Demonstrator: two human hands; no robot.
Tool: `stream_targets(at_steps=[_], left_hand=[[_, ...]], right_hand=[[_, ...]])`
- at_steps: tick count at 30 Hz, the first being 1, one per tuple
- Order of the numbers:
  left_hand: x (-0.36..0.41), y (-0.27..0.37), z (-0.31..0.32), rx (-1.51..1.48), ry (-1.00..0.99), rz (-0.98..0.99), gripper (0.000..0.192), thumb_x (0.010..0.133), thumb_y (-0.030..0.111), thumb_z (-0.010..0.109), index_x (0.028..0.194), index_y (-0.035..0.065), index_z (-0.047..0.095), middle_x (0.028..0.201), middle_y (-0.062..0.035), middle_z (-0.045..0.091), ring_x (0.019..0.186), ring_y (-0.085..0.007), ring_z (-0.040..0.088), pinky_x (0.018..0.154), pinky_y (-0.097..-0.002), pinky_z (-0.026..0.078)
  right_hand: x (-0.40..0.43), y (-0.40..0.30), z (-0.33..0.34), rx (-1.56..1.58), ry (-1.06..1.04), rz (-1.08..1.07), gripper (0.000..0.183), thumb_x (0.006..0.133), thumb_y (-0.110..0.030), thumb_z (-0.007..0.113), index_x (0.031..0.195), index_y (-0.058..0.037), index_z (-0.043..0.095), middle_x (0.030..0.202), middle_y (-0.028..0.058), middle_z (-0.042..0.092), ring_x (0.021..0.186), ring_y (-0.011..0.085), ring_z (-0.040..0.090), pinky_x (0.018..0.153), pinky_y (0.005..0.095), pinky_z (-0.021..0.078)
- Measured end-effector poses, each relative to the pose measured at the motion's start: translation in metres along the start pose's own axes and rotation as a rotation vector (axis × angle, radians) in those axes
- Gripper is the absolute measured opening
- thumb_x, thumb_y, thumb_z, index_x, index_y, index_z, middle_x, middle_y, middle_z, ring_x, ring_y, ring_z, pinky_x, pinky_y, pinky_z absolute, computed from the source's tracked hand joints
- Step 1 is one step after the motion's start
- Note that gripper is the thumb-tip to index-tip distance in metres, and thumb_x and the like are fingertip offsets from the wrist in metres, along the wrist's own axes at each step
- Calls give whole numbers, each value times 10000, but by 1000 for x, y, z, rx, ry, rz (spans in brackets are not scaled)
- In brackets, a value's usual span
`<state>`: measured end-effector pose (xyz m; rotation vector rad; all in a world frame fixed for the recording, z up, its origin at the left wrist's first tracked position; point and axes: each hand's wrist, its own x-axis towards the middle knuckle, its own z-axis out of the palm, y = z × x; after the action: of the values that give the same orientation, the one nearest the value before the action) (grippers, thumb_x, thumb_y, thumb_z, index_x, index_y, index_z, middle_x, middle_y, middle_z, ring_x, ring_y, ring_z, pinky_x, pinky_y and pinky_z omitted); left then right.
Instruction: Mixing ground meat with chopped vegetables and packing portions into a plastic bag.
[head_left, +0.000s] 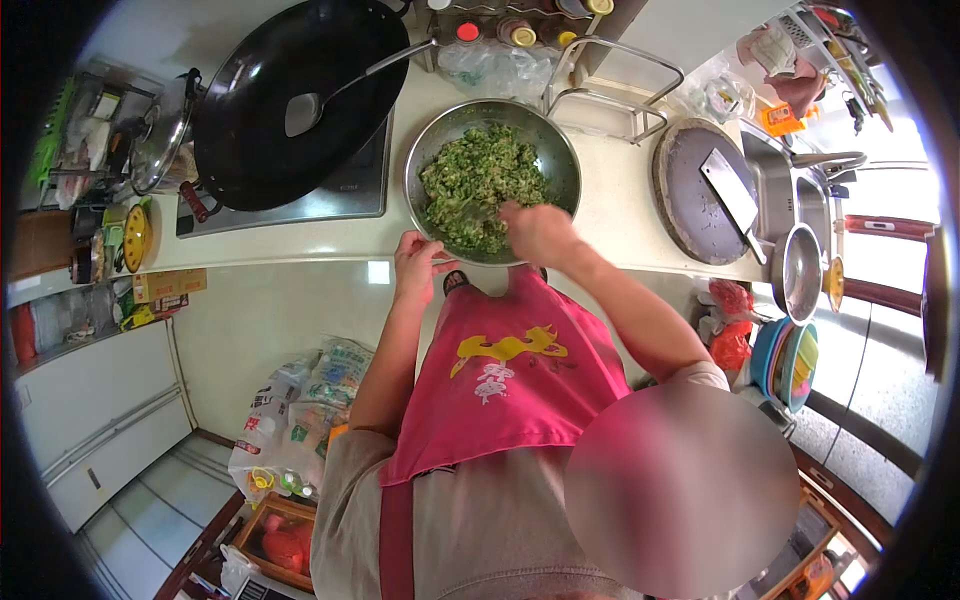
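A wide stainless steel mixing bowl sits at the counter's front edge, directly before me. Inside it is a chopped green mixture that looks like minced filling with greens. My left hand is at the near left of the bowl, with thumb and fingertips at its rim. Over the near right part of the bowl, my right hand is curled, its fingers down at the mixture. Whether it grips a utensil is unclear, because the fingers and the mixture hide what is there.
Left of the bowl, a large black wok holding a metal spatula stands on the cooktop. To the right, a cleaver lies on a round chopping board, near the sink. A metal rack stands behind.
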<state>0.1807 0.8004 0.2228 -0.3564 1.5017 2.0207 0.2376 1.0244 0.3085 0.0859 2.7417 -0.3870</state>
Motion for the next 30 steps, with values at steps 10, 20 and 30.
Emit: stream_targets(at_steps=[10,20,30], left_hand=[[-4,-11,10,61,218,109,140,833,10,586,960,30,531,850,-101,617,726,-221,636,638,-421,602],[-25,-5,35,128,272,94,347,854,9,607,1192,10,527,919,-117,615,779,-231,636,724,-436,590],[-19,-3,15,153,239,14,378,830,-18,624,1190,37,520,901,-107,607,772,-219,625,691,-417,597]], right_hand=[[-11,88,-5,93,76,-16,235,840,-94,493,1048,-42,591,816,202,685,796,357,689,717,436,559],[-17,54,27,902,411,-277,221,870,-241,642,867,-21,617,770,142,668,651,325,658,622,407,534],[-2,90,-5,880,391,35,239,883,-224,594,928,-20,710,727,234,652,712,368,674,679,425,534]])
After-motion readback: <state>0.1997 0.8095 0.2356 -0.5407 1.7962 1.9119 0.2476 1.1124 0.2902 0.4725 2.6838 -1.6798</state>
